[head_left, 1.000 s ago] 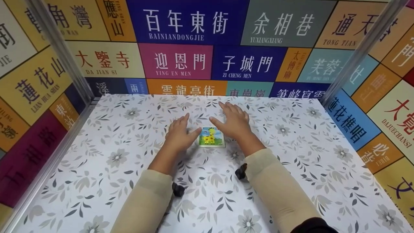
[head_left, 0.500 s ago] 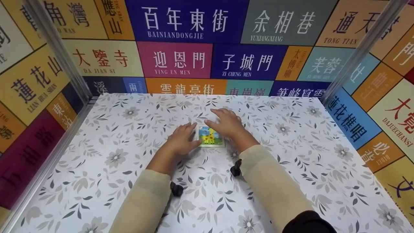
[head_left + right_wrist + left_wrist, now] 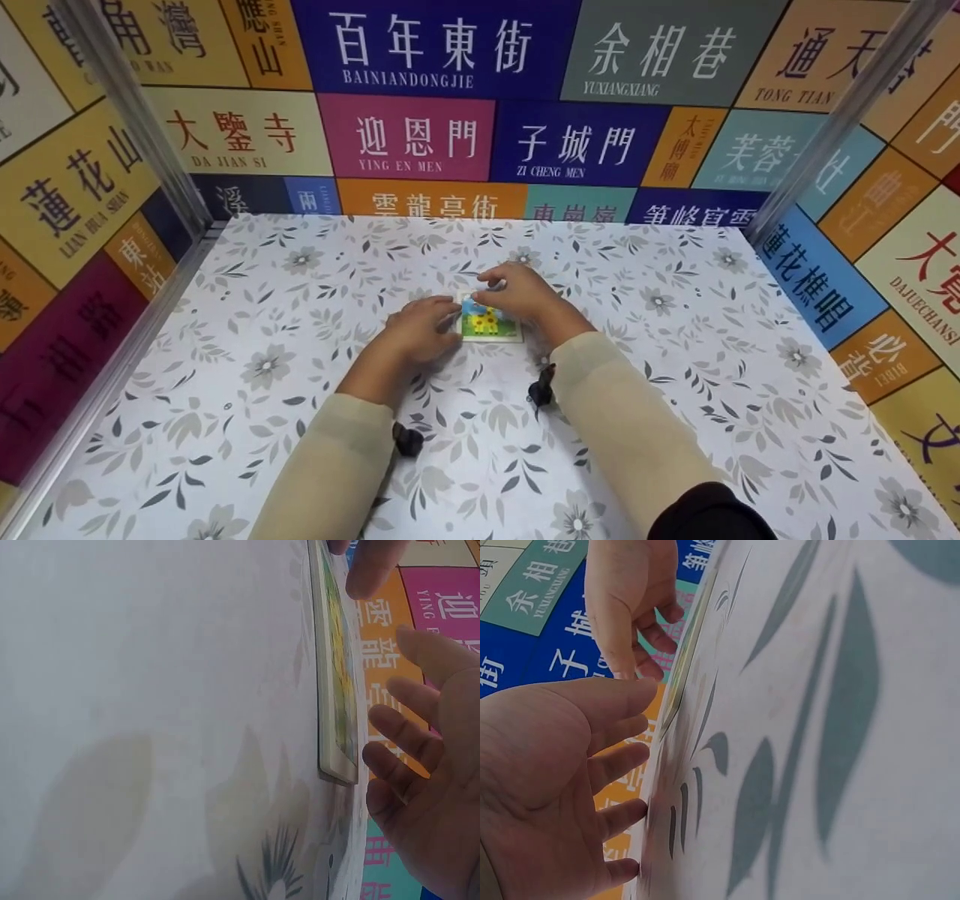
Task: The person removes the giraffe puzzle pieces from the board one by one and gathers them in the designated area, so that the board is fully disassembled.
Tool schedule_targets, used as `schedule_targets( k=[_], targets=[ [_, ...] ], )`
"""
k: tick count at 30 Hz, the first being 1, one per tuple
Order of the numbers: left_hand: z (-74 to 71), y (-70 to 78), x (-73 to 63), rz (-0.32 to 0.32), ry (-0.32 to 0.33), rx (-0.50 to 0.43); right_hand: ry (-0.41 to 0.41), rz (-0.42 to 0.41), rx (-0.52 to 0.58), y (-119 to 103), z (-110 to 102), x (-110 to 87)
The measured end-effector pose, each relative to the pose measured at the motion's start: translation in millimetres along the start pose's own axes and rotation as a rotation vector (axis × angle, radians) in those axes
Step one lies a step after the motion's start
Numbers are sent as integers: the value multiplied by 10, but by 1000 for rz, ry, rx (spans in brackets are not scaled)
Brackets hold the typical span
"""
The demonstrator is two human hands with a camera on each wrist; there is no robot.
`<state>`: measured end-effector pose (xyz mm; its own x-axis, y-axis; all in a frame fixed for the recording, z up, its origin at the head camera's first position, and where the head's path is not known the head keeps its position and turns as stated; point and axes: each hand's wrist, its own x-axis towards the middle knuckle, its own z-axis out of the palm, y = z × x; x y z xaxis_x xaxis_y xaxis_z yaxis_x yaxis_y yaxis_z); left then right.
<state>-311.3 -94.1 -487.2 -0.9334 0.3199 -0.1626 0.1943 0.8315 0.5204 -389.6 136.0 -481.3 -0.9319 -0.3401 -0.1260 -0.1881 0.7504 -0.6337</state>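
A small square giraffe picture puzzle (image 3: 489, 328) in a pale frame lies flat on the table. It shows a yellow spotted giraffe on green and blue. My left hand (image 3: 421, 330) is at its left edge, fingers bent and thumb near the lower left corner. Over the upper right corner hovers my right hand (image 3: 525, 294), its thumb overlapping the picture. The right wrist view shows the puzzle's thick side (image 3: 324, 682) and the right fingers loosely curled above it, with nothing between them. In the left wrist view, the left thumb (image 3: 641, 694) points at the puzzle's near end.
White cloth with grey leaves and flowers covers the table (image 3: 675, 375). Colourful panels with Chinese lettering (image 3: 420, 139) stand at the back and both sides. Clear upright edges (image 3: 154, 142) run at the corners. Small dark devices (image 3: 409, 439) sit at the sleeve cuffs.
Both hands have come down and in toward the puzzle, the right one moving left and nearer. Their fingers are more bent than before. The puzzle stays in place.
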Motion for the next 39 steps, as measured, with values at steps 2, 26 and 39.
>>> schedule_targets(
  k=[2, 26, 39],
  targets=[
    [5, -7, -4, 5, 1, -2, -9, -6, 21, -17, 27, 18],
    [-3, 9, -49, 20, -2, -14, -99, 54, 21, -182, 119, 141],
    [-16, 17, -43, 33, 18, 34, -156, 36, -18, -205, 87, 156]
  ],
)
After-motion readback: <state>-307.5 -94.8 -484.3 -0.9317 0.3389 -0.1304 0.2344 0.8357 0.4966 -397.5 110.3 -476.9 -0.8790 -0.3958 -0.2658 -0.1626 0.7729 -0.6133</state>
